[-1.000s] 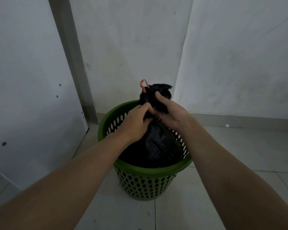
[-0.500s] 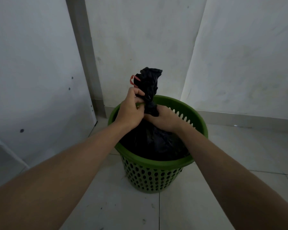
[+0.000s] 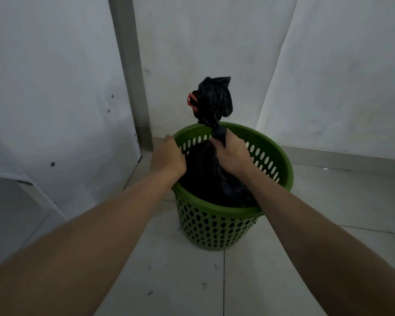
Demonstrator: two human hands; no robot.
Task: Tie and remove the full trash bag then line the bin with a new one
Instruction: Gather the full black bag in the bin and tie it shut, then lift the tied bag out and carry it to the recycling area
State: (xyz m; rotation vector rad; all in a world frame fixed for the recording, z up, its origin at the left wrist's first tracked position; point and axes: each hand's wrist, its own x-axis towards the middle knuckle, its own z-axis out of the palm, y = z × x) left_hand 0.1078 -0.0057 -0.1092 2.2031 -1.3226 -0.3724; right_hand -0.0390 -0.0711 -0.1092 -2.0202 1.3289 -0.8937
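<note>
Both of the person's hands are at the bin. The right hand (image 3: 232, 153) is clenched round the twisted neck (image 3: 218, 132) of the black trash bag (image 3: 205, 176), just under the knot. The left hand (image 3: 168, 156) sits on the left rim of the green bin (image 3: 281, 160) with its fingers bent over the edge, as if bracing it, though the fingertips are hidden from where I stand. Above the right fist the gathered top of the bag stands up in a loose tuft, with a loop of red drawstring (image 3: 190, 101) showing at its side. The bag's body is down inside the bin, filling most of it. To my eye the tying is done and the removal is in hand. The next move wants a straight upward pull with the right hand while the left keeps the light, perforated bin from rising with the bag. The bin's mouth is wider than the bag, so the rim should not snag it, though thin plastic could catch on the holes. The bin stands on the tiled floor (image 3: 192, 281) close into a corner, with walls (image 3: 340, 76) behind and to the right and a white panel (image 3: 55, 87) at the left. So the free room is upward and back toward the person. No new liner is in view.
</note>
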